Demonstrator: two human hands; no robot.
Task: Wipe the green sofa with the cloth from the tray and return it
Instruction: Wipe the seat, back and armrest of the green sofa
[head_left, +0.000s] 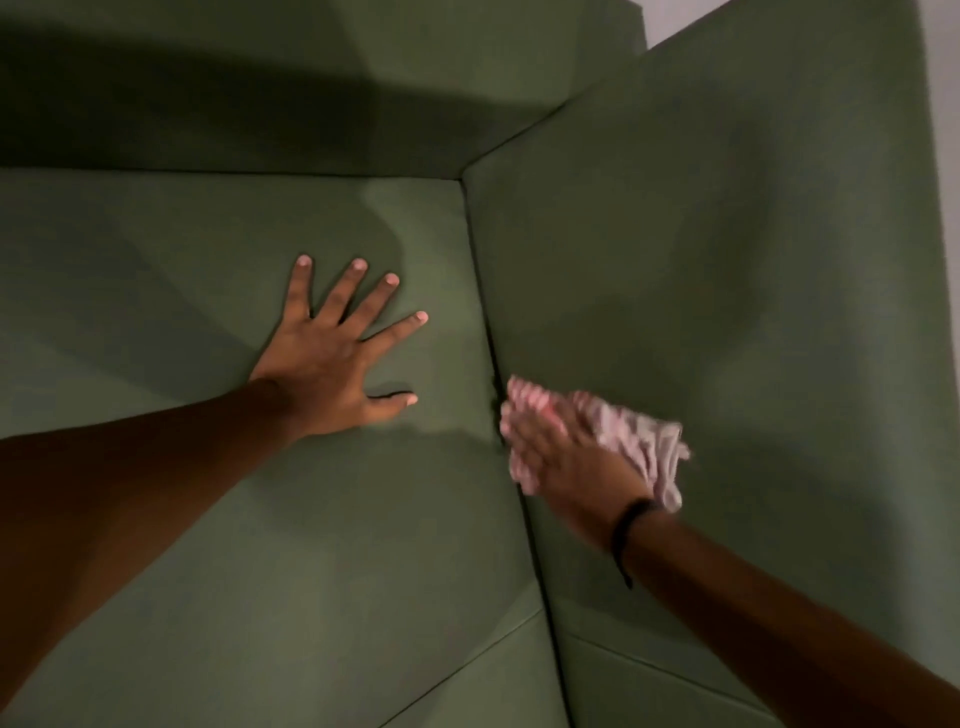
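The green sofa (218, 545) fills the head view, with its seat cushion on the left and an upright inner side panel on the right. My left hand (332, 358) lies flat on the seat cushion with fingers spread and nothing in it. My right hand (561, 467) presses a pink-and-white checked cloth (639, 441) against the lower part of the side panel, next to the seam with the seat. The hand and cloth are motion-blurred. The cloth bunches out beyond the hand on its right. The tray is not in view.
The sofa's backrest (260, 104) runs along the top, partly in dark shadow. A pale wall (943, 104) shows past the panel's right edge. A dark band circles my right wrist (631, 519).
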